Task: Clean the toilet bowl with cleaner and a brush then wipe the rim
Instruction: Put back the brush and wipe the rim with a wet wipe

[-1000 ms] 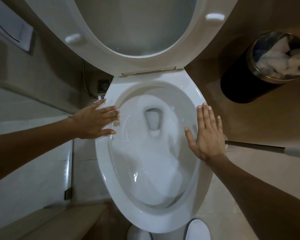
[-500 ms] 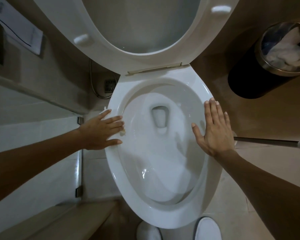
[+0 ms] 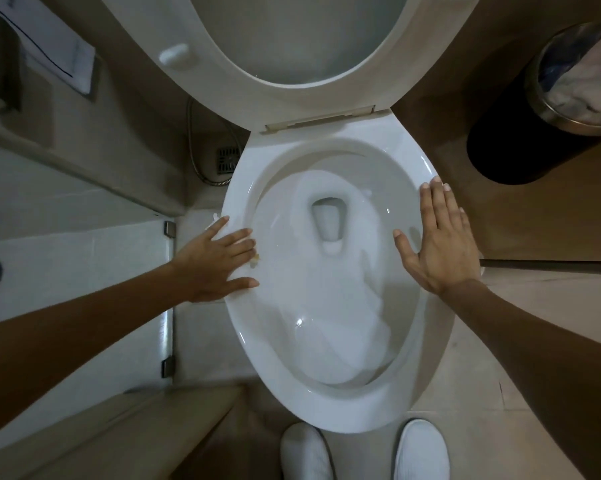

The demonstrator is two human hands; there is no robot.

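Toilet bowl point(image 3: 330, 410): centre of view, seat point(image 3: 223, 74) raised at 12 o'clock; foamy white water inside, drain at the far end.
Rim point(image 3: 238, 202): white, glossy; my two hands lie on opposite sides of it, at 9 and 3 o'clock of the bowl.
Left hand point(image 3: 216, 263): flat, fingers spread, palm down on the rim at 9 o'clock, fingertips reaching the inner edge. A small yellowish-white scrap point(image 3: 254, 260) shows just past my fingertips; I cannot tell whether a cloth or tissue is under the palm.
Right hand point(image 3: 439, 242): flat and fully spread on the rim at 3 o'clock, fingers pointing to 12 o'clock, thumb over the bowl. Nothing gripped.
Brush handle point(image 3: 541, 265): thin dark rod, runs from behind my right wrist toward 3 o'clock; apart from my fingers.
Waste bin point(image 3: 500, 150): dark, metal-ringed, at 2 o'clock, holds crumpled white paper.
Shoes point(image 3: 420, 452): white, at 6 o'clock, just beside the bowl's near end.
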